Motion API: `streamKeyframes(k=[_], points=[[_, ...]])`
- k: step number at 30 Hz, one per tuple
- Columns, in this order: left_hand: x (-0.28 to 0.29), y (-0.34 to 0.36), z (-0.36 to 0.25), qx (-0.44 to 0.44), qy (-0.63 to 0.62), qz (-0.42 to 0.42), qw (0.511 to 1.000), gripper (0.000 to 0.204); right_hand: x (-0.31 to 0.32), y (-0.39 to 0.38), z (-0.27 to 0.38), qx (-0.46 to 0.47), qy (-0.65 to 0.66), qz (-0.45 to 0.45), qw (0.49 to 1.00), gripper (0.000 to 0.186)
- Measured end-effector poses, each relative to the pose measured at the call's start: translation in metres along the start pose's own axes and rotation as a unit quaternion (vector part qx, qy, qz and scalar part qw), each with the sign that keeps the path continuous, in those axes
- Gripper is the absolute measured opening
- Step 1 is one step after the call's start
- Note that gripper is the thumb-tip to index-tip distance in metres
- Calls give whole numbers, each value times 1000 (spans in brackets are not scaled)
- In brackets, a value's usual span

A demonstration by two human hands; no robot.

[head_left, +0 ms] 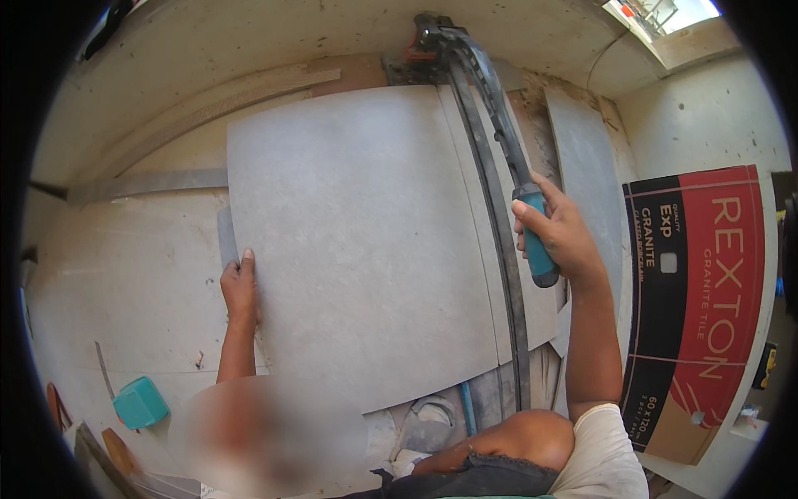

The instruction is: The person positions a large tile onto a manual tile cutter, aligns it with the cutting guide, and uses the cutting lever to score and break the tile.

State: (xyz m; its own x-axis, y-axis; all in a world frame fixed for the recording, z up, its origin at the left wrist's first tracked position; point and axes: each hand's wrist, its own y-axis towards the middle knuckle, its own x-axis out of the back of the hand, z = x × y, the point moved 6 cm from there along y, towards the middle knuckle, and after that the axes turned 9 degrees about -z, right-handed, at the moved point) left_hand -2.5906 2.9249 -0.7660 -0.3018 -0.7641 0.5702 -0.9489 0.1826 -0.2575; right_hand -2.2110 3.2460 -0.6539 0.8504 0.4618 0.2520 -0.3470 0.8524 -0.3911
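A large grey tile (357, 241) lies under a manual tile cutter, whose dark rail (490, 191) runs lengthwise over its right part. A thin dark line crosses the tile just left of the rail. My right hand (561, 224) is wrapped around the cutter's teal and black handle (536, 237), thumb on top. The lever reaches from there to the cutter's head (436, 37) at the far end. At the tile's left edge, my left hand (241, 287) grips it with the thumb up; its other fingers are partly hidden.
A red and black tile carton (698, 308) stands to the right. Another grey tile piece (586, 166) lies beyond the rail. Wooden strips (224, 116) lie at the far left, and a teal box (141, 403) at the near left. My bent knee (532, 441) is close to the near edge.
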Motion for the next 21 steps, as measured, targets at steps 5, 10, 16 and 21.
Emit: streamKeyframes(k=[5, 10, 16, 21], points=[[4, 6, 3, -3, 11, -3, 1000, 38, -4, -2, -3, -3, -12, -10, 1000, 72], [6, 4, -2, -7, 28, 1, 1000, 38, -6, -3, 4, 6, -26, -10, 1000, 72], [5, 12, 7, -13, 22, -6, 1000, 38, -2, -11, 7, -11, -32, -1, 999, 70], [7, 8, -2, -16, 23, -2, 1000, 39, -4, -21, 7, -9, -25, 9, 1000, 65]])
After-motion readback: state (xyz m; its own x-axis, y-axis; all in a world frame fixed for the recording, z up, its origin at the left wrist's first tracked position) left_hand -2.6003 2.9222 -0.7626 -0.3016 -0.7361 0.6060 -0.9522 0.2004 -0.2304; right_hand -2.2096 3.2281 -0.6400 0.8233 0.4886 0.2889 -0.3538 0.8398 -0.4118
